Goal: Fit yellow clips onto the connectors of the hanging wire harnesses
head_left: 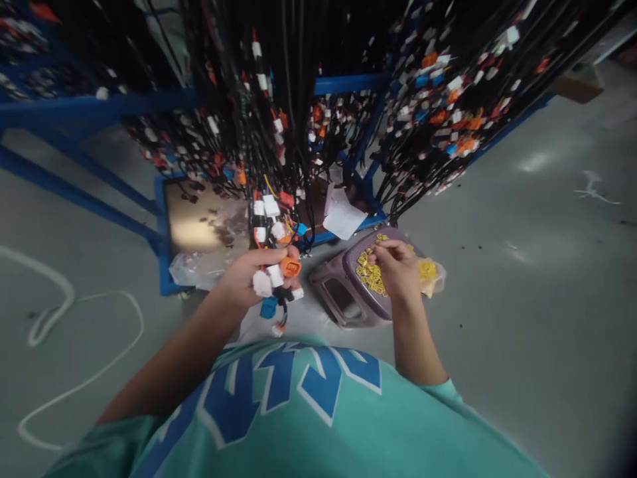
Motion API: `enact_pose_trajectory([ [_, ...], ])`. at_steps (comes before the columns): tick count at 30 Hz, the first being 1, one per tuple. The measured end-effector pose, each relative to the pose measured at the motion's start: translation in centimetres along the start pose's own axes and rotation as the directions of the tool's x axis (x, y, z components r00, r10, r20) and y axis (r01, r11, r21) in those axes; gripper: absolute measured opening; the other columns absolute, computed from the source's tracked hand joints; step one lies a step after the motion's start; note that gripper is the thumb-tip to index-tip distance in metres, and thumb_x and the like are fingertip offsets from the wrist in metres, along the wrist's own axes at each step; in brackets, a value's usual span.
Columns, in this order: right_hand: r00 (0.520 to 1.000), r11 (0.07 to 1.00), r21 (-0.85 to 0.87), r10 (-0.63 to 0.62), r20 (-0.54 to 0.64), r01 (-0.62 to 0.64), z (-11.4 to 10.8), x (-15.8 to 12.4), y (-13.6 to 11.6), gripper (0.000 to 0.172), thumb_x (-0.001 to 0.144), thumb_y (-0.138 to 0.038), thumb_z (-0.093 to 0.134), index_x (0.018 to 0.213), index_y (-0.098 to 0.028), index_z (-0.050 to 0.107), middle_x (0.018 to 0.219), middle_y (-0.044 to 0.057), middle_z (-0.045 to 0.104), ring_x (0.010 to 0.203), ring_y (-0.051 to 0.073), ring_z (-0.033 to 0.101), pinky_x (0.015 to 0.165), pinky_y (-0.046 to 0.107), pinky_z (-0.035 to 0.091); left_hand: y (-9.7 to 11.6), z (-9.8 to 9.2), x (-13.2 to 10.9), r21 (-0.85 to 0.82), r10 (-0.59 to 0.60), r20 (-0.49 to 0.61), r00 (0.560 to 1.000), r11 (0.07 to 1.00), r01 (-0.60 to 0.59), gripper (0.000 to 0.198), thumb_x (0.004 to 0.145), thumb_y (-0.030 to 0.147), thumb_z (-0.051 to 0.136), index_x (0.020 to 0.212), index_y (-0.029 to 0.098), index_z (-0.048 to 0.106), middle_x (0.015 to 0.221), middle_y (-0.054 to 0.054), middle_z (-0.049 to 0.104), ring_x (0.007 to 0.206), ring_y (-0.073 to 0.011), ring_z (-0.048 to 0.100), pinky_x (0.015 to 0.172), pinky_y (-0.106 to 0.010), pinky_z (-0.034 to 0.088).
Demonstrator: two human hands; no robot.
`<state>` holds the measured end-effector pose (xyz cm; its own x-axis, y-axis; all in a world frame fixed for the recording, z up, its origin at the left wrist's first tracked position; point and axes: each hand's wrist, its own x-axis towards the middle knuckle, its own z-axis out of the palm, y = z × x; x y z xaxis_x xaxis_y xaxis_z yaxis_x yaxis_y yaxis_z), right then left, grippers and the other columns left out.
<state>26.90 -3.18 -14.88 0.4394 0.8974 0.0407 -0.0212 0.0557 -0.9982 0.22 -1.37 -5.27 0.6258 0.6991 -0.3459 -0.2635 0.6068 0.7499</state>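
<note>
My left hand [243, 275] is closed around a bunch of wire harness connectors, an orange connector [290, 267] facing up by the thumb. White connectors and a blue connector [269, 307] poke out below the fingers. Over a purple-grey plastic stool [334, 271], my right hand [399, 267] has its fingertips pinched together; whatever is between them is too small or hidden to see. Small yellow plastic pieces [371, 277] are spread on the stool's seat under that hand. A clear bag [432, 275] with more yellow pieces lies at the seat's right edge.
A blue metal rack [162, 232] stands ahead, with dense black wire harnesses [293, 66] hanging from it. White paper [343, 216] and a plastic bag [192, 271] lie on its base. A pale hose [70, 292] lies on the floor at left.
</note>
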Motion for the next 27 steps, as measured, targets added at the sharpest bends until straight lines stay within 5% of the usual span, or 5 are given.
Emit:
enact_pose_trajectory([
  [3,0.942,0.945,0.326,-0.084,0.326,-0.029,4.6,-3.9,-4.0,0.017,0.069,-0.029,0.074,0.078,-0.021,0.063,0.068,-0.003,0.068,0.05,0.009,0.06,0.051,0.023,0.053,-0.1,0.4,-0.1,-0.032,0.014,0.001,1.0,0.999,-0.014,0.012,0.065,0.025,0.06,0.07,0.015,0.061,0.049,0.0,0.056,0.046,-0.0144,0.053,0.054,-0.027,0.045],
  [9,0.814,0.892,0.421,-0.116,0.569,-0.166,8.2,-6.8,-7.6,0.017,0.073,-0.034,0.073,0.082,-0.021,0.065,0.072,-0.002,0.07,0.053,0.009,0.063,0.052,0.023,0.055,-0.3,0.4,-0.7,-0.099,0.043,0.025,0.999,0.994,-0.04,0.011,0.064,0.022,0.063,0.068,0.012,0.064,0.049,-0.002,0.058,0.043,-0.0124,0.052,0.048,-0.023,0.043],
  [22,0.789,0.835,0.456,-0.043,0.613,-0.308,9.4,-7.7,-8.2,0.016,0.07,-0.03,0.074,0.075,-0.021,0.062,0.069,-0.003,0.068,0.053,0.008,0.061,0.048,0.019,0.052,-0.3,0.2,-0.8,-0.181,0.017,-0.021,1.0,0.983,-0.021,0.008,0.067,0.018,0.063,0.07,0.011,0.065,0.057,-0.005,0.066,0.045,-0.0116,0.057,0.044,-0.019,0.043],
  [27,0.842,0.905,0.399,-0.095,0.531,-0.15,9.3,-8.1,-8.5,0.014,0.07,-0.029,0.074,0.074,-0.02,0.064,0.066,-0.002,0.068,0.053,0.009,0.062,0.051,0.022,0.053,-0.2,0.4,-0.8,-0.161,0.019,-0.031,0.999,0.987,-0.024,0.005,0.068,0.016,0.061,0.066,0.012,0.063,0.053,-0.002,0.063,0.042,-0.0099,0.055,0.042,-0.018,0.042],
])
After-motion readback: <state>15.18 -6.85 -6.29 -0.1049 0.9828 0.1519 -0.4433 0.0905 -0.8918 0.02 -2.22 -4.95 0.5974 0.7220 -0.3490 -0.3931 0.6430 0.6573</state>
